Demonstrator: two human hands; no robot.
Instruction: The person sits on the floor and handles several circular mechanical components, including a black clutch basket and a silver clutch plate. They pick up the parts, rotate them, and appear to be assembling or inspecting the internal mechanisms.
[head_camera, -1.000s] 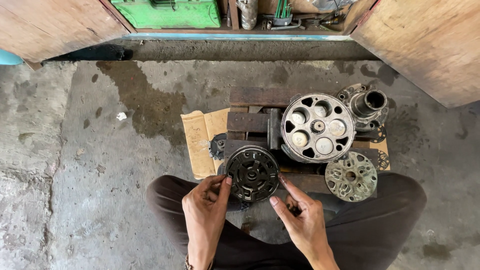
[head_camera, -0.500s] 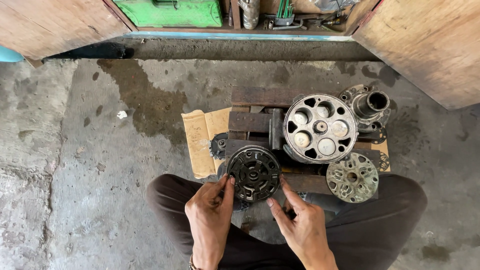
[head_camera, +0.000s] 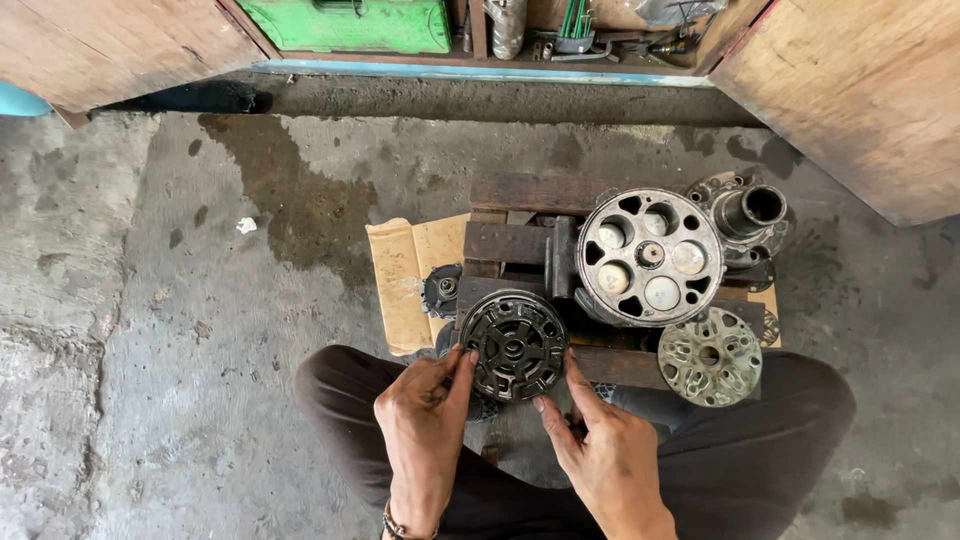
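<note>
A dark round metal disc (head_camera: 514, 345) with slots and a small centre hub sits at the near edge of a low wooden pallet (head_camera: 520, 243). My left hand (head_camera: 425, 425) grips its left rim with thumb and fingers. My right hand (head_camera: 600, 450) touches its lower right rim with the fingertips. Both hands rest over my crossed legs in dark trousers (head_camera: 760, 450).
On the pallet stands a large silver cylinder block (head_camera: 650, 257) with several round bores, a tubular housing (head_camera: 750, 212) behind it, and a pale perforated plate (head_camera: 710, 356) at right. A small dark part (head_camera: 441, 290) lies on cardboard (head_camera: 405, 280). Stained concrete floor (head_camera: 200, 300) around; open wooden cabinet doors (head_camera: 860, 90) ahead.
Both hands have closed in on the disc's rim; the left hand moved up against its left edge. The disc stays in place.
</note>
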